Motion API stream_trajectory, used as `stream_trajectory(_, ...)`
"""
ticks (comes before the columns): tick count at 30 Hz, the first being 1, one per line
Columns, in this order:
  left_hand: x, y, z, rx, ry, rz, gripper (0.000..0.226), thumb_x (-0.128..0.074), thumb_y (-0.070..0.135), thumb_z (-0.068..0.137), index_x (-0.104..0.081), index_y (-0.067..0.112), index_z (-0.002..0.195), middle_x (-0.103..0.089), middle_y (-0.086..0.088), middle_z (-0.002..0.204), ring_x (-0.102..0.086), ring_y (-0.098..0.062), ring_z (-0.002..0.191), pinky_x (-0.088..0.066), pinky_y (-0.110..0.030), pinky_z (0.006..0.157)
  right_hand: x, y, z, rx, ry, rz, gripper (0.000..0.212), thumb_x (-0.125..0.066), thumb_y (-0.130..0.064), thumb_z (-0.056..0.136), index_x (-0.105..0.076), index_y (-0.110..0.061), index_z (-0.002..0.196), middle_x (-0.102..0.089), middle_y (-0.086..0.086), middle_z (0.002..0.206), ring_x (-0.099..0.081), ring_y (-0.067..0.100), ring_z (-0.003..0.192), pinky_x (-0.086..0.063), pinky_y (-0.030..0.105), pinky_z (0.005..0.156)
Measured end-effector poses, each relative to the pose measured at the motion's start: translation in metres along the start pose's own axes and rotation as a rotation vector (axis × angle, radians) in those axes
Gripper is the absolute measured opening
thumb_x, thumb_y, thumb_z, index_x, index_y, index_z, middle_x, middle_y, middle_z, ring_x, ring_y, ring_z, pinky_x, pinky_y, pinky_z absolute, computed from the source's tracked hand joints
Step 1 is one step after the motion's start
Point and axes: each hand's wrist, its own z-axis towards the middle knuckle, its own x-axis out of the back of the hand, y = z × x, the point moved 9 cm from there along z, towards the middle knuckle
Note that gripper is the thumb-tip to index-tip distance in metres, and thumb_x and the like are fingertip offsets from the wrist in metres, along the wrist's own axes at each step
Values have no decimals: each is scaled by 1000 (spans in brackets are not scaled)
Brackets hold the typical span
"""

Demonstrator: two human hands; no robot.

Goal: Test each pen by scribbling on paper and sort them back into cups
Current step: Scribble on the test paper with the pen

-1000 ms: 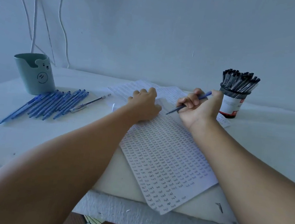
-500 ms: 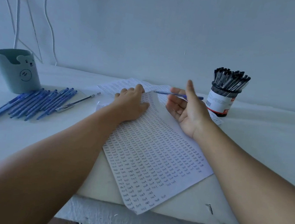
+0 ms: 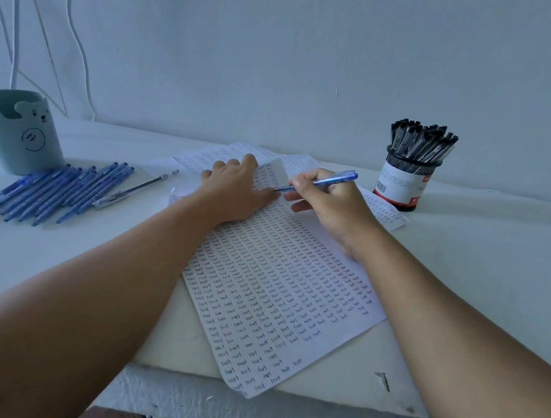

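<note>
Blue pen (image 3: 318,181) pinched in right hand (image 3: 330,201), barrel slanting up-right, tip down-left just beside left hand (image 3: 235,190) pressing flat, fingers spread, on paper (image 3: 286,279).

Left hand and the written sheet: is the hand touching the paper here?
Touching. The head view shows the left hand lying flat on the written sheet, fingers spread over its upper part, no gap visible beneath the palm.

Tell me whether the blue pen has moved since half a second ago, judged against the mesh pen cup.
Yes. The blue pen has swung from lying flat toward the mesh pen cup to a writing tilt, tip down on the paper.
</note>
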Motion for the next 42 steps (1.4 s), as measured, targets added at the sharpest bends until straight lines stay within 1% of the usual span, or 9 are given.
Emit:
stream_trajectory(3,-1,0,0,-4,-11,-4,56,-51,61,97,-42,17,130,-53,-11,133,-43,-34,127,-34,-51,105,5,1,-1,8,34,27,17,-72,-29,97,-68,-15,105,-79,-3,89,-76,16,87,-55,35,97)
stream_trajectory(7,0,1,1,-25,-15,-15,49,-49,53,101,-41,18,134,-52,-11,136,-42,-33,128,-32,-49,105,13,8,1,-32,60,24,13,-68,-29,99,-66,-17,101,-74,-6,81,-72,6,80,-53,43,104)
stream_trajectory(10,-1,1,0,-11,-26,-9,53,-50,62,97,-42,18,126,-53,-9,131,-43,-32,125,-33,-51,105,13,8,0,-40,56,-8,11,-66,-29,100,-66,-18,100,-75,-6,82,-72,7,81,-54,42,100)
stream_trajectory(14,0,1,-3,7,-32,-38,62,-51,75,89,-37,20,113,-54,-7,125,-45,-31,121,-34,-53,106,14,3,2,-9,58,-69,11,-67,-27,100,-67,-16,101,-78,-4,87,-75,18,90,-55,45,100)
stream_trajectory(19,5,5,-7,5,-11,-85,61,-49,70,94,-37,15,117,-48,-3,113,-45,-29,119,-35,-49,105,10,12,3,-34,20,-55,13,-62,-33,103,-66,-20,101,-78,-9,86,-72,10,83,-53,47,104)
stream_trajectory(25,8,4,-4,-19,40,-108,53,-49,66,96,-37,17,111,-52,0,103,-49,-28,108,-35,-48,102,7,16,5,-31,-7,-69,12,-61,-30,105,-63,-21,96,-76,-6,83,-69,14,86,-54,48,102)
stream_trajectory(31,4,3,-3,-24,31,-94,57,-51,69,93,-37,17,112,-54,-1,110,-49,-28,111,-34,-49,103,6,19,7,-35,-12,-100,12,-62,-28,104,-62,-22,94,-75,-6,82,-66,12,83,-56,46,100)
stream_trajectory(38,3,3,-1,-27,31,-59,59,-52,70,93,-37,16,114,-53,-2,108,-49,-30,113,-35,-49,103,6,20,11,-45,-2,-122,10,-63,-29,104,-63,-23,95,-76,-9,80,-66,10,80,-56,44,98)
stream_trajectory(42,1,3,1,-29,31,-39,59,-53,70,92,-35,16,110,-52,-2,107,-49,-31,115,-35,-50,104,9,19,13,-38,11,-97,10,-62,-30,104,-64,-23,96,-75,-9,81,-65,11,78,-56,47,99)
